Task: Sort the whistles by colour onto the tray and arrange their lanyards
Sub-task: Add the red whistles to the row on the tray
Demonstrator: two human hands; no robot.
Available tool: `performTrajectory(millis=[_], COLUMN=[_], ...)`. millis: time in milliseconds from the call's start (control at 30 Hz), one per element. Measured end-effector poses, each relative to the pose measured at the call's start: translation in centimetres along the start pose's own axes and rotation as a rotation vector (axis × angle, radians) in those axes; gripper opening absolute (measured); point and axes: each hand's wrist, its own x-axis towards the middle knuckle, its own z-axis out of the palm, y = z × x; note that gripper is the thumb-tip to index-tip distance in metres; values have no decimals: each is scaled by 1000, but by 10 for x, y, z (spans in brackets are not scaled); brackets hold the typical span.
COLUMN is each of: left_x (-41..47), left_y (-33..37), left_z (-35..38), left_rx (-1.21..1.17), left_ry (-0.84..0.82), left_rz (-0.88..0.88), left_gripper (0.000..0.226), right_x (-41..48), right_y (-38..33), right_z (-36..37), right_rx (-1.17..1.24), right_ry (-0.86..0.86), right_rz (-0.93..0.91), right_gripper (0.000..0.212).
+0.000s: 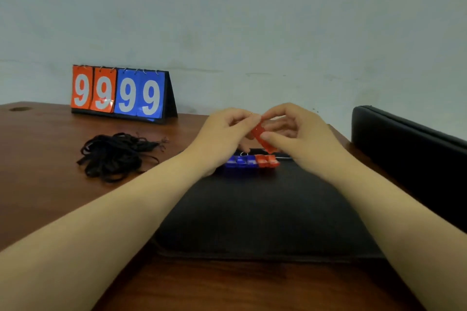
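Both my hands hold one red whistle (261, 137) in the air above the far end of the black tray (265, 214). My right hand (298, 131) pinches its body between thumb and fingers. My left hand (225, 134) pinches its upper end, where a small ring seems to sit. Below them, a row of whistles lies on the tray: blue whistles (240, 161) on the left, red whistles (267, 160) on the right, touching side by side. A heap of black lanyards (116, 155) lies on the table left of the tray.
A flip scoreboard (121, 93) reading 99 in orange and 99 in blue stands at the back left of the wooden table (50, 197). A black padded object (409, 156) stands along the right edge. A wall rises behind the table.
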Motion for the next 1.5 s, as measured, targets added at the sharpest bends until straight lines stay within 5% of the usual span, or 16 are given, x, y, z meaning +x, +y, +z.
performTrajectory(millis=[233, 400, 500, 567, 800, 1267, 1500], left_x=[3, 6, 9, 11, 17, 17, 16], left_y=[-8, -7, -4, -6, -10, -11, -11], left_z=[-2, -9, -15, -20, -33, -41, -42], left_rx=[45, 793, 1010, 1099, 1068, 1065, 1120], left_ry=[89, 200, 287, 298, 215, 56, -38], left_rz=[27, 209, 218, 161, -52, -326, -419], left_gripper=[11, 17, 25, 26, 21, 9, 15], right_x=[1, 6, 9, 10, 11, 12, 18], right_y=[3, 10, 16, 23, 36, 39, 47], right_z=[8, -2, -13, -17, -16, -11, -4], right_rx=[-293, -394, -402, -434, -96, -155, -226], right_ry=[4, 129, 241, 140, -89, -149, -103], right_rz=[-27, 67, 269, 435, 910, 823, 779], right_gripper=[14, 17, 27, 24, 15, 9, 25])
